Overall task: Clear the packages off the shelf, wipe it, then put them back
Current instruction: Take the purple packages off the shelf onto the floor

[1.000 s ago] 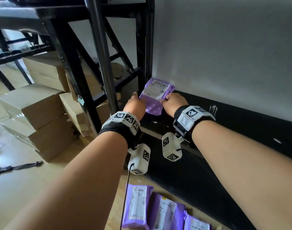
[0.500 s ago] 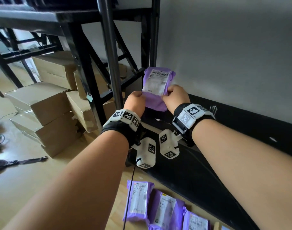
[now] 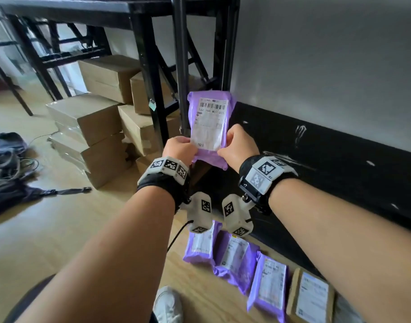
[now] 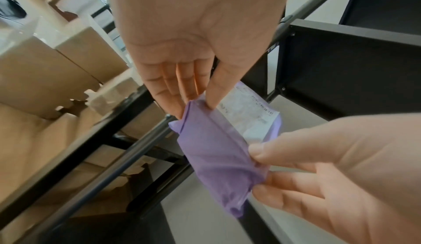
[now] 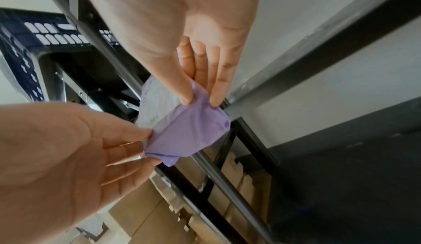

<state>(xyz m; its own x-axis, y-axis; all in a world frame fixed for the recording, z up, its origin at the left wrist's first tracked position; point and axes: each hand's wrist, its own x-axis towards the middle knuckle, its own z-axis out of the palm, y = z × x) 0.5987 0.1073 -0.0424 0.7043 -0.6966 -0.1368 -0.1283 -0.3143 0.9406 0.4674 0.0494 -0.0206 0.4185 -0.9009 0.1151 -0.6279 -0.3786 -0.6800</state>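
Package (image 3: pixel 210 127) now lifted clear of the black shelf (image 3: pixel 339 164), upright, pinched at its bottom corners by my left hand (image 3: pixel 180 148) and right hand (image 3: pixel 239 145); floor row below comes next.

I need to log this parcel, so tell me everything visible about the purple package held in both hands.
The purple package is a soft, wrinkled plastic mailer bag with a white shipping label and barcode on its front. It is held upright in the air in front of the black shelf, touching nothing else. The left hand and the right hand each pinch a lower corner between thumb and fingers.
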